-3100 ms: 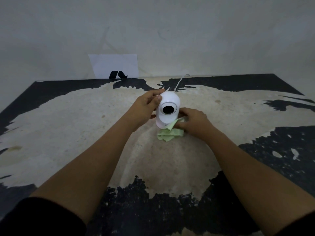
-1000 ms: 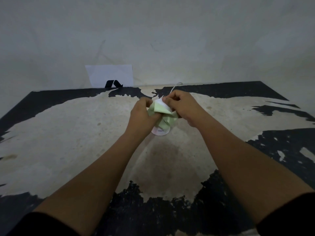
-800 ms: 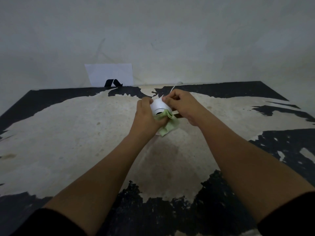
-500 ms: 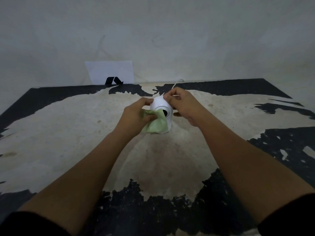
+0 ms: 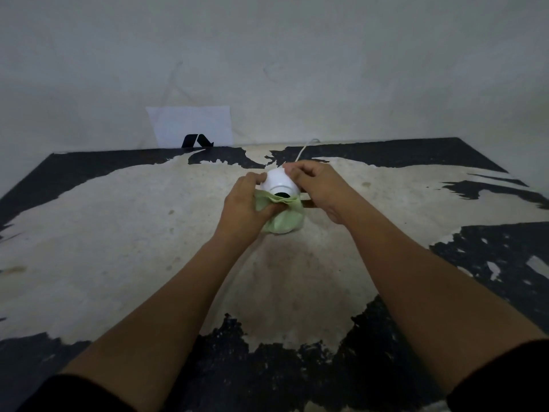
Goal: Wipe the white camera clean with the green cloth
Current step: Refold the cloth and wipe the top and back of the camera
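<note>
The left hand (image 5: 242,209) has drawn the green cloth (image 5: 282,217) down below the lens of the white camera (image 5: 279,183), gripped by the right hand (image 5: 319,188); wiping looks well underway

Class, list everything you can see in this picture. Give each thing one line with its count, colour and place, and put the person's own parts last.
camera: one, white with a dark lens, held at the middle of the table
cloth: one, green, draped over the camera's lower front
cable: one, white, runs from behind the camera toward the wall
paper: one, white with a black mark, against the wall at the table's far edge
table: one, beige worn top with black patches
wall: one, grey-white, behind the table
left hand: one, presses the cloth to the camera
right hand: one, grips the camera's top and right side
sleeves: two, black, at the bottom corners
</note>
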Tool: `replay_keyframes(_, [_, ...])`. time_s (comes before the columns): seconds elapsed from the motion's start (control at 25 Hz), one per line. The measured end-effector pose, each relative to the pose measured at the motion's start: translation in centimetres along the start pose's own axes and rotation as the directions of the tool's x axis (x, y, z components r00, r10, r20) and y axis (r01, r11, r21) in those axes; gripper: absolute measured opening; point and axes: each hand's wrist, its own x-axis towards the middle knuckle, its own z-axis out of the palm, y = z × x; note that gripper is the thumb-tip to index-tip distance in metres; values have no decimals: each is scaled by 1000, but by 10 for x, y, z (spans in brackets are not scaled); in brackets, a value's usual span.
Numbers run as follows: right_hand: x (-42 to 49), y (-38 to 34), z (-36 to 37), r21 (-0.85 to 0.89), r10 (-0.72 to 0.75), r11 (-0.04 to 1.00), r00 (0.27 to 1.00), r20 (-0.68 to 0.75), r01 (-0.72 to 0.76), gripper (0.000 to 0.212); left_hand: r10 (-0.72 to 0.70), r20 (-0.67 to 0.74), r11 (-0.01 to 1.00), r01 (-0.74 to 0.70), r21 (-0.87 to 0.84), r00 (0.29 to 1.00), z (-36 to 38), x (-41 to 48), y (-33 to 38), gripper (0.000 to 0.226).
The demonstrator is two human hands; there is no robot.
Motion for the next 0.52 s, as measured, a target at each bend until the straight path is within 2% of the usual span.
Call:
replay_keyframes(0.12, [1, 0, 0, 25, 8, 1000, 1000, 9, -8, 21, 41, 50, 997, -44, 64, 998, -8, 4, -4, 50])
replay_keyframes(0.32, [-1, 1, 1, 58, 12, 998, 1000, 3, -12, 19, 40, 46, 999, -40, 16, 998, -6, 1, -4, 47])
replay_keyframes(0.52, [-1, 0, 1, 50, 25, 998, 1000, 5, -25, 19, 34, 57, 998, -36, 49, 998, -3, -1, 0, 50])
